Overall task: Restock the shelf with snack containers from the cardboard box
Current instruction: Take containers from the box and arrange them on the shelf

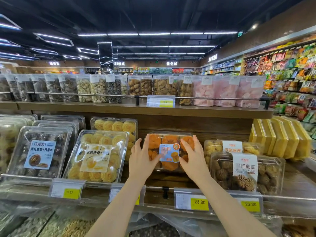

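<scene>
Your fingers (144, 147) are spread and pressed flat against the front of the clear snack container (169, 151) of orange pastries, one hand on each side of its blue label (169, 153). Your left hand (142, 159) covers the container's left face, with the thumb reaching toward the label's lower left corner. Your right hand (193, 157) covers the right face, fingertips up near the container's top right corner. Both hands grip it between them rather than closing around it.

That container leans back against the wooden back panel (196, 129) of the lower shelf (294, 183), tilted with its label facing you. Just left of the container stands a tray of yellow swirl cookies (97, 154), with a second such tray behind it. Farther left of the container is a tray of dark chocolate cookies (40, 151). Just right of the container sit two stacked boxes of mixed cookies (246, 170), the front one brown, the rear one pale. Beyond those, well right of the container, is a row of yellow packs (280, 139). Below the container, along the shelf's front rail, hang price tags (192, 200) reading 23.80. Above the container, on the upper shelf, a row of clear tubs (136, 86) holds nuts, seeds, biscuits and pink sweets. The cardboard box is out of view.
</scene>
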Tool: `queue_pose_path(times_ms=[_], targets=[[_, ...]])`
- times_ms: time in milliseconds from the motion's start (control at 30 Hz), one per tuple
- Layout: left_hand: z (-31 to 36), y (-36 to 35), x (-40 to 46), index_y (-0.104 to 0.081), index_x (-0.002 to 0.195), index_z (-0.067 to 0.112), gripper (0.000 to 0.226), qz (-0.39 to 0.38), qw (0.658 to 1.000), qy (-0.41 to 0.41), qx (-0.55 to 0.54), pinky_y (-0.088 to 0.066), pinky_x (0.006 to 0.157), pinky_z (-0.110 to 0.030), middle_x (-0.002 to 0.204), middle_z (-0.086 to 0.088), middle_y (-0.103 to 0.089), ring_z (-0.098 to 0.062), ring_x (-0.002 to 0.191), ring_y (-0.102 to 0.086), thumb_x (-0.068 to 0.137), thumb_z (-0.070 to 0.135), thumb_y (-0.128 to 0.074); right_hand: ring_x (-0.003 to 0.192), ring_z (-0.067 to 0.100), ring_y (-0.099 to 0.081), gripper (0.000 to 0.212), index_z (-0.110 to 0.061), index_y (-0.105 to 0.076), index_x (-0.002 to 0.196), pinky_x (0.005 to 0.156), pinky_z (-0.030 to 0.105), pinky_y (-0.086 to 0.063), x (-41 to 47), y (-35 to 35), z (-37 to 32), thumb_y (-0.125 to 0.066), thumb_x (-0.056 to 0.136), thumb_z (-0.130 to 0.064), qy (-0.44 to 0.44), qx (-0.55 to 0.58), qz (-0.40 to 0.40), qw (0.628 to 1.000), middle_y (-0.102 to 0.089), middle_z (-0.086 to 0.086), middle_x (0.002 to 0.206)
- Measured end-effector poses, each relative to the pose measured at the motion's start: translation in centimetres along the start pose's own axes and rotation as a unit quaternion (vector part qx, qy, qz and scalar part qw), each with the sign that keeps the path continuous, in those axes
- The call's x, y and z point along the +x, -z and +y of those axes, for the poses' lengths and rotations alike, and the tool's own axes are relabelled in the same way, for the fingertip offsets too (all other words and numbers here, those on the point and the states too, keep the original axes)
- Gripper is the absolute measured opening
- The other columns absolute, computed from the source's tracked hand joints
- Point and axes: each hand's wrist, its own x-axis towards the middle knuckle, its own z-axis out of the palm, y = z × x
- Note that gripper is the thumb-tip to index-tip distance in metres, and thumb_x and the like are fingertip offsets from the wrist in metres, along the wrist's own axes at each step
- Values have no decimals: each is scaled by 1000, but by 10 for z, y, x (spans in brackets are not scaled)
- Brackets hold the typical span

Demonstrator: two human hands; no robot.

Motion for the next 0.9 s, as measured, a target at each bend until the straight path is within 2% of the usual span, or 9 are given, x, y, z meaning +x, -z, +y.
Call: queue_pose_path(times_ms=[67,167,267,400,500,567,700,767,900], targets=[[3,18,-15,-26,142,28,73,10,999,-29,-38,-50,84,-32,134,-6,-41,-22,119,-47,81,54,-56,142,21,-19,56,-24,-34,140,107,29,-32,-15,12,-10,-57,89,-24,13,19,3,1000,-14,5,155],[12,54,-50,-43,129,22,51,-6,997,-56,-55,-41,74,-22,118,0,-51,-16,105,-53,86,44,-57,126,19,-45,49,-20,-42,135,91,22,-42,-46,32,-29,-56,89,-25,32,24,2,999,-39,3,142],[16,96,-95,-50,116,23,38,-29,996,-74,-45,-47,72,-24,109,4,-55,-13,97,-56,85,45,-57,110,19,-55,41,-19,-48,129,85,28,-48,-90,52,-56,-55,89,-25,26,16,-12,999,-52,2,128],[8,138,-166,-52,105,19,30,-47,991,-110,-57,-46,71,-30,99,5,-54,-14,90,-54,86,42,-57,102,18,-58,33,-19,-54,120,80,29,-45,-170,66,-90,-56,88,-26,16,14,-57,998,-59,1,115],[-5,155,-227,-53,100,17,29,-69,986,-136,-63,-41,67,-28,93,5,-53,-17,89,-56,86,42,-58,102,16,-58,34,-19,-54,122,82,28,-46,-244,68,-110,-56,89,-25,-11,11,-76,997,-61,0,114],[-17,166,-267,-55,101,17,29,-88,983,-148,-62,-43,70,-29,94,3,-56,-18,92,-58,85,41,-58,98,14,-59,33,-19,-56,121,84,28,-47,-293,68,-123,-57,88,-25,-23,11,-84,996,-63,1,112],[-43,198,-345,-56,97,18,22,-102,978,-161,-86,-45,67,-28,86,7,-52,-17,82,-57,85,37,-60,94,13,-60,32,-17,-58,119,82,25,-46,-380,71,-145,-57,88,-23,-33,8,-119,992,-65,3,111],[-57,217,-388,-57,96,17,19,-105,975,-161,-110,-47,67,-28,88,5,-55,-14,79,-55,86,33,-60,94,14,-61,30,-16,-59,118,81,22,-45,-421,74,-160,-57,89,-21,-38,17,-127,991,-65,1,109],[-85,248,-472,-59,97,19,12,-149,970,-116,-152,-49,71,-27,88,6,-58,-10,79,-52,88,27,-58,86,9,-58,26,-15,-60,115,79,27,-52,-501,71,-185,-56,90,-18,-54,68,-141,986,-62,-4,101]])
